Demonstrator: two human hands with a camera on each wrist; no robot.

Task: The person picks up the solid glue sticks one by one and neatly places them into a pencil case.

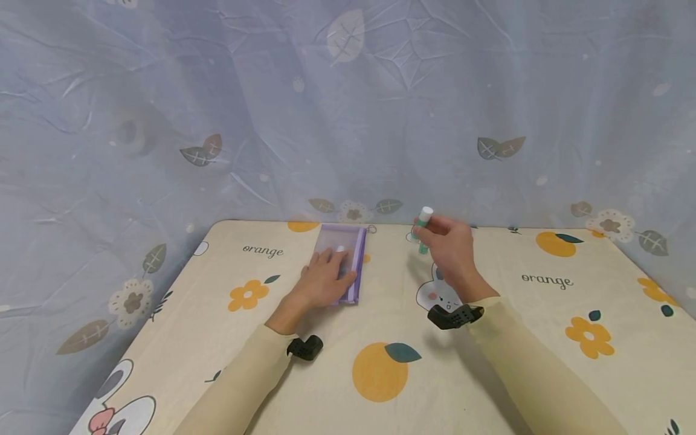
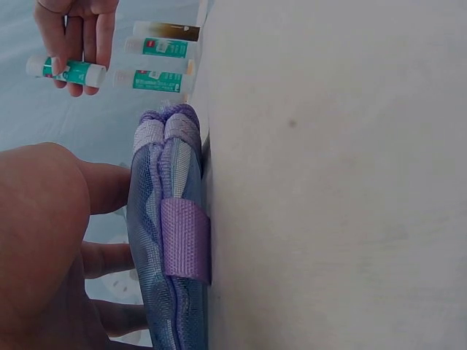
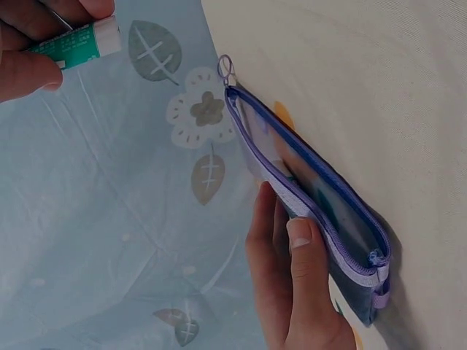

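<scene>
A purple mesh zip pouch (image 1: 325,234) lies on the table, its zipped mouth gaping in the right wrist view. Across its upper face rests my left hand (image 1: 323,279), thumb beside the zipper (image 3: 330,222) and fingers fairly straight against the mesh. Through the mesh a white cap (image 1: 341,249) shows. My right hand (image 1: 450,244) pinches a green and white glue stick (image 1: 425,216) between thumb and fingers, raised above the table to the right of the pouch. In the left wrist view, two green-labelled glue sticks (image 2: 157,82) and a brown-and-white stick (image 2: 166,30) stand beyond the pouch.
The pale tablecloth (image 1: 467,386) is printed with oranges, flowers and rabbits. A grey-blue patterned sheet (image 1: 413,115) hangs right behind the table's far edge. A small ring (image 1: 372,229) sticks out from the pouch's far corner.
</scene>
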